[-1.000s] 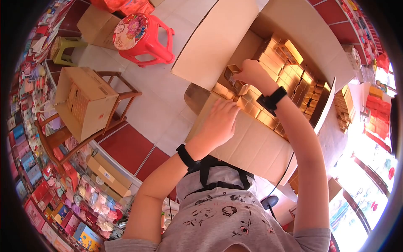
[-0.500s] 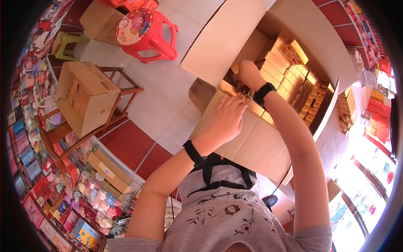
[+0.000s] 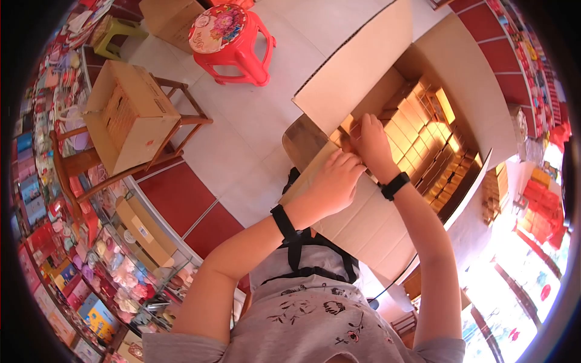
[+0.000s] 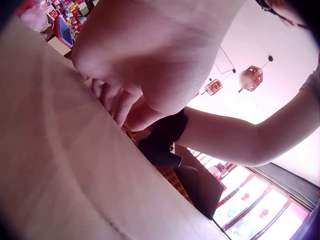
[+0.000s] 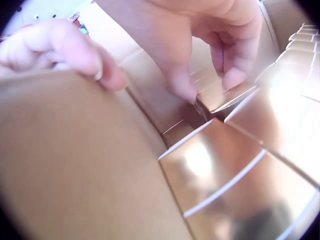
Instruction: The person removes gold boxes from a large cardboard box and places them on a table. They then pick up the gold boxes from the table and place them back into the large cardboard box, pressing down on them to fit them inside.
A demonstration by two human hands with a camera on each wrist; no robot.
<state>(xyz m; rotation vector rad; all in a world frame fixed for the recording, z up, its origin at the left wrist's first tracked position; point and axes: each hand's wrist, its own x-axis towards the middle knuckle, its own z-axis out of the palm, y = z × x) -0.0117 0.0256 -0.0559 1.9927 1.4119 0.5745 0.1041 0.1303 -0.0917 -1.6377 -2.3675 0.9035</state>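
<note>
A large open cardboard carton (image 3: 369,227) holds rows of small shiny gold boxes (image 3: 404,126). My right hand (image 3: 372,146) reaches inside, by the near left corner. In the right wrist view its thumb and fingers pinch a gold box (image 5: 216,95) beside the other gold boxes (image 5: 235,175), at a gap in the row. My left hand (image 3: 331,184) rests on the carton's near wall, with loosely bent fingers (image 5: 75,47) over the top edge. Seen from the left wrist, those fingertips hang just past the edge, and nothing shows held in them.
One carton flap (image 3: 357,66) stands up at the left. A smaller open carton (image 3: 130,121) sits on a wooden chair (image 3: 175,133). Beyond are a red plastic stool (image 3: 236,51) and a green stool (image 3: 118,36). Goods-filled shelves line the left side.
The view has shifted, so the carton appears lower and further right. My right hand held a gold box up near the carton's left wall; now it is lower among the boxes. My left hand stays at the edge.
</note>
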